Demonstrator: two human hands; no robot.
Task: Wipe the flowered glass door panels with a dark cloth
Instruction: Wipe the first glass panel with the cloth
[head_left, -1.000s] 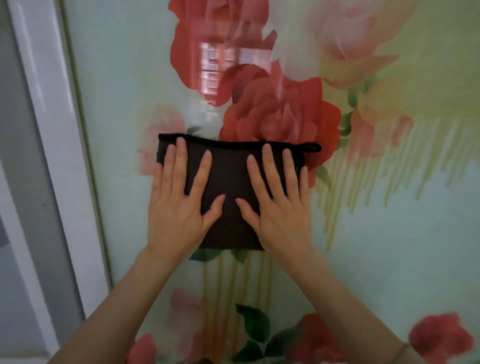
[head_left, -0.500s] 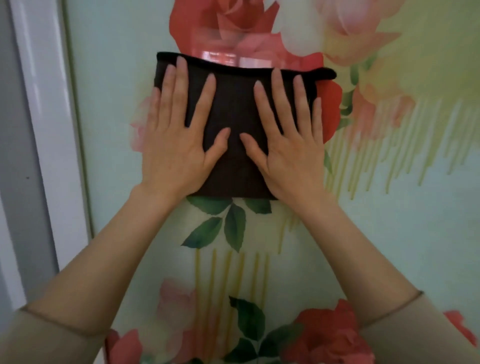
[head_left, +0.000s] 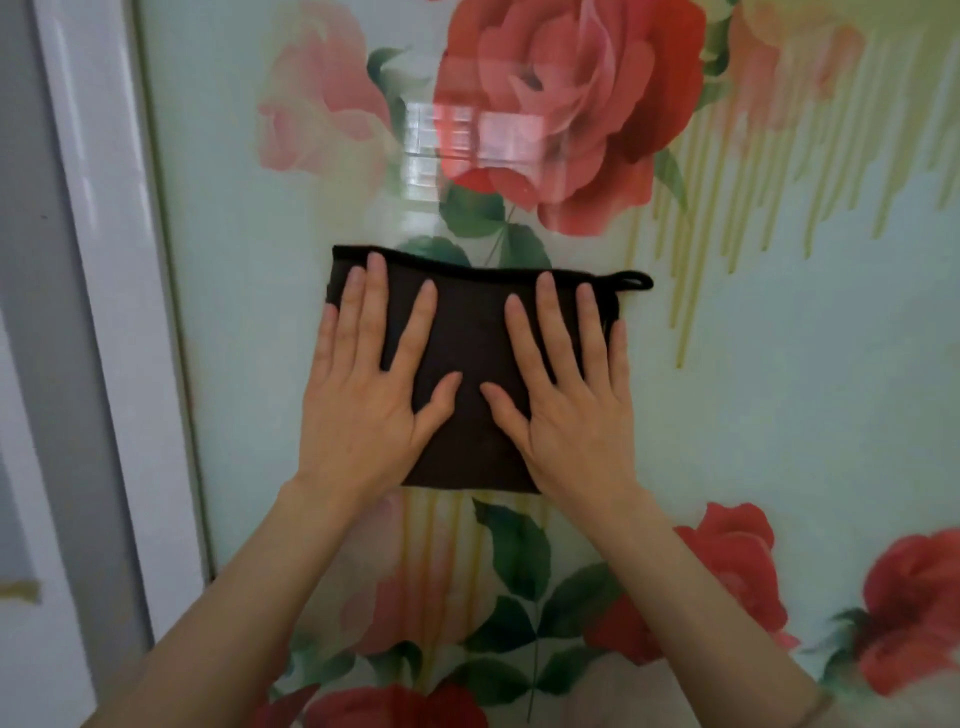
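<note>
A dark brown folded cloth (head_left: 470, 332) lies flat against the flowered glass door panel (head_left: 779, 395), just below a large red rose. My left hand (head_left: 363, 395) presses on the cloth's left half with straight, spread fingers. My right hand (head_left: 566, 400) presses on its right half the same way, thumbs nearly meeting in the middle. A small hanging loop sticks out at the cloth's upper right corner. The cloth's lower corners are hidden under my palms.
A white door frame (head_left: 119, 312) runs down the left side of the panel, with a grey wall beyond it. Red roses and green leaves are printed across the glass, and a bright window reflection shows above the cloth.
The cloth and both hands went up the glass, then slid back down to below the large rose. Both hands stay flat on the cloth throughout.
</note>
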